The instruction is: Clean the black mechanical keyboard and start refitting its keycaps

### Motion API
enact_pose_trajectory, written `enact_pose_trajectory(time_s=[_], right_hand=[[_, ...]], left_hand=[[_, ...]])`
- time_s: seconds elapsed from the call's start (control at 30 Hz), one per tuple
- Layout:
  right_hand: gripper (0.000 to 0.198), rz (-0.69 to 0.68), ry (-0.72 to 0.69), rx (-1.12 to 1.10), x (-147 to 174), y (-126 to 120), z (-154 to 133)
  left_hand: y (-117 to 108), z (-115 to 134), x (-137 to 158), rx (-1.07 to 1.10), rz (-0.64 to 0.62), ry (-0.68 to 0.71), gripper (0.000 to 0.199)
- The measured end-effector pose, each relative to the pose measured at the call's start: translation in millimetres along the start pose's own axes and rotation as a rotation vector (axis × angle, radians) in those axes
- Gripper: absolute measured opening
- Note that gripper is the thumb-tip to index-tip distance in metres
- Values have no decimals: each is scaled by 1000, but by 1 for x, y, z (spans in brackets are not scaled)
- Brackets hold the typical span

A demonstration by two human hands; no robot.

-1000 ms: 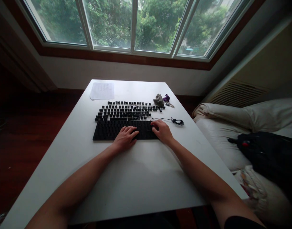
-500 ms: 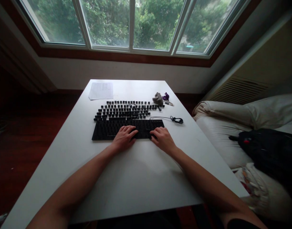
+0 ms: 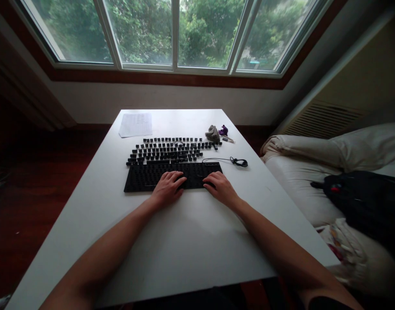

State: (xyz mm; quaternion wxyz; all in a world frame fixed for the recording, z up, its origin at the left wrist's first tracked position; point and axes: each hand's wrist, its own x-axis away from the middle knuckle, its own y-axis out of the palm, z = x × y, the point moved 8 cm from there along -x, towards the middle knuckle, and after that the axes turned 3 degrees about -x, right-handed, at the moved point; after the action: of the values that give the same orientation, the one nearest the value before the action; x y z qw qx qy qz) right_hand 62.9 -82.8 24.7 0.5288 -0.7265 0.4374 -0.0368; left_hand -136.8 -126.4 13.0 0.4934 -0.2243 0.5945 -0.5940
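Observation:
A black keyboard (image 3: 141, 177) lies flat on the white table in front of me, its caps removed in part or whole; the dark surface hides the detail. My left hand (image 3: 168, 186) rests on the keyboard's middle, fingers stretched forward and apart from the thumb. On the right end lies my right hand (image 3: 219, 187), its fingers reaching left and slightly spread; anything small under the fingertips is too dark to make out. Loose black keycaps (image 3: 171, 150) stand in several rows just beyond the keyboard.
A sheet of paper (image 3: 136, 125) lies at the table's far left. Far right are a grey cloth (image 3: 212, 134), a purple crumpled item (image 3: 223, 130) and thin small tools (image 3: 229, 140). A coiled cable (image 3: 239, 162) sits right of the keyboard. A sofa (image 3: 291, 185) holds a dark bag (image 3: 362, 196).
The view has shifted slightly. Both hands stay in nearly the same place on the keyboard, and the keycap rows look the same.

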Motion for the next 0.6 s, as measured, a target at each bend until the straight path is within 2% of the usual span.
enact_pose_trajectory(time_s=[0.17, 0.4, 0.6], right_hand=[[16, 28, -11, -78, 0, -3, 14], [22, -55, -74, -129, 0, -4, 17], [17, 7, -16, -57, 2, -3, 16]], left_hand=[[0, 1, 0, -7, -9, 5, 45], [0, 2, 0, -7, -6, 3, 46], [1, 2, 0, -25, -12, 10, 45]])
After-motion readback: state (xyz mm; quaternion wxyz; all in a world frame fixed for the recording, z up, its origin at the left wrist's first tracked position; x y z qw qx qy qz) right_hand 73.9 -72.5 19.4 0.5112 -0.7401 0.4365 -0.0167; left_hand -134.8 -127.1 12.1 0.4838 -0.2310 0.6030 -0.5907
